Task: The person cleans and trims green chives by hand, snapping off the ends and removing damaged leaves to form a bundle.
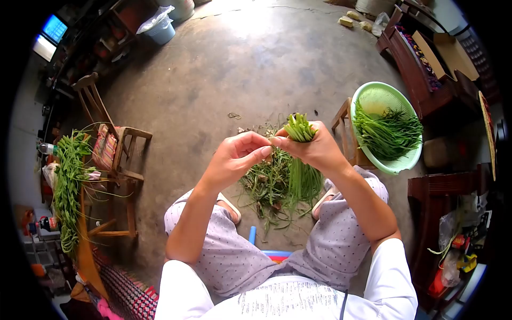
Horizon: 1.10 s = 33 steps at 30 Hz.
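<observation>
My right hand [316,146] is wrapped round a bunch of green vegetable stalks [300,128]. Their pale stem ends point up past the fingers, and the long thin greens hang down below. Close beside it is my left hand [240,154], fingers curled and thumb near the index finger. Its fingertips meet the right thumb, and anything pinched there is too small to make out. Under both hands, a pile of loose stems and trimmings [266,184] lies on the floor between my feet.
A light green basket [380,89] of long greens rests on a wooden stool [341,114] to the right. At left, leafy stalks [69,186] lie across a wooden surface beside a chair [128,144]. A blue bucket [161,33] stands at the far left.
</observation>
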Motion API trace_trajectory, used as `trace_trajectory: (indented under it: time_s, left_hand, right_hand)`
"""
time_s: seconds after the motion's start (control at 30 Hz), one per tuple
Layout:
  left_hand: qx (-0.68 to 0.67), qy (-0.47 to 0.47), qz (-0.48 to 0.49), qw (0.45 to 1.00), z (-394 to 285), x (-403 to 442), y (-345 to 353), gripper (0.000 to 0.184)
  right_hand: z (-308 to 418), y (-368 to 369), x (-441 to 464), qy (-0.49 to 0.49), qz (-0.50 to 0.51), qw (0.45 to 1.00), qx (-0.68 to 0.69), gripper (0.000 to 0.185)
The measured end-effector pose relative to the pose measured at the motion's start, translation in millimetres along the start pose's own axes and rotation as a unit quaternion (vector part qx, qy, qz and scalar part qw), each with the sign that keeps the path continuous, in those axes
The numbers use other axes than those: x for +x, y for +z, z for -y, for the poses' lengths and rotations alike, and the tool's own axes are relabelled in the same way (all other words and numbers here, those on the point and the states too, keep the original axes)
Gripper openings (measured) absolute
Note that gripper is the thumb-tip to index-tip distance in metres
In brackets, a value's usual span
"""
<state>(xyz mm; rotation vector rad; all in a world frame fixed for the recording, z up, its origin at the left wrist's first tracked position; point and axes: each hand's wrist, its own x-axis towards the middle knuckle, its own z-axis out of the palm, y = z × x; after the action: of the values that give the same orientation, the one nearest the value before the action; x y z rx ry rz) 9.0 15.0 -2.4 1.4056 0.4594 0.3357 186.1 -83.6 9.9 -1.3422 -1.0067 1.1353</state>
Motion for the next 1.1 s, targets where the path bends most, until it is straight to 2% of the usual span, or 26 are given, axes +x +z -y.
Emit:
trace_trajectory:
  time_s: [0.1, 0.17, 0.57, 0.67, 0.73, 0.77, 0.87, 0.9, 0.97, 1.0, 1.07, 1.1]
  left_hand:
    - [-0.039, -0.01, 0.003, 0.999, 3.8, -1.2, -4.6, 0.021]
    - [-0.04, -0.017, 0.001, 0.999, 0.9, -2.4, -5.8, 0.022]
    - [-0.069, -0.04, 0.017, 0.997, 0.1, 2.6, -10.0, 0.021]
    - [-0.018, -0.053, 0.037, 0.998, 3.0, 2.5, -19.7, 0.021]
    - [0.157, -0.103, 0.032, 0.982, 5.4, 1.1, -30.9, 0.025]
    - [0.157, -0.102, 0.033, 0.982, 8.6, 0.8, -36.9, 0.025]
    - [0.441, -0.111, -0.029, 0.89, 22.4, -2.5, -53.4, 0.028]
    - [0.442, -0.111, -0.029, 0.89, 29.5, -5.3, -59.2, 0.028]
    - [0.557, -0.116, -0.033, 0.821, 41.1, -10.1, -68.2, 0.026]
    - [0.558, -0.117, -0.033, 0.821, 37.9, -9.0, -65.7, 0.026]
    - [0.437, -0.144, -0.08, 0.884, 28.9, -3.7, -57.5, 0.023]
    - [0.438, -0.144, -0.08, 0.884, 23.1, -2.1, -50.6, 0.023]
  right_hand:
    - [5.9, 0.6, 2.1, 0.013, -0.001, 1.0, 0.02, 0.017]
    - [6.9, -2.6, 4.5, 0.07, -0.016, 0.996, 0.045, 0.019]
    - [9.9, -7.5, 9.9, 0.077, -0.021, 0.994, 0.076, 0.022]
    - [15.0, -11.4, 9.4, 0.062, -0.043, 0.993, 0.091, 0.022]
    - [14.6, -17.6, 9.6, 0.048, -0.064, 0.992, 0.098, 0.023]
    - [15.8, -20.3, 9.4, 0.048, -0.065, 0.992, 0.098, 0.023]
    - [17.7, -24.3, 8.6, 0.025, -0.054, 0.991, 0.119, 0.022]
    - [18.3, -24.5, 8.3, 0.023, -0.054, 0.991, 0.12, 0.022]
    - [18.4, -23.6, 7.8, 0.031, -0.062, 0.993, 0.1, 0.023]
    - [17.5, -22.4, 7.6, 0.031, -0.062, 0.992, 0.101, 0.023]
    - [16.4, -18.7, 8.4, 0.037, -0.068, 0.993, 0.094, 0.023]
    - [16.4, -17.1, 8.5, 0.037, -0.068, 0.992, 0.096, 0.023]
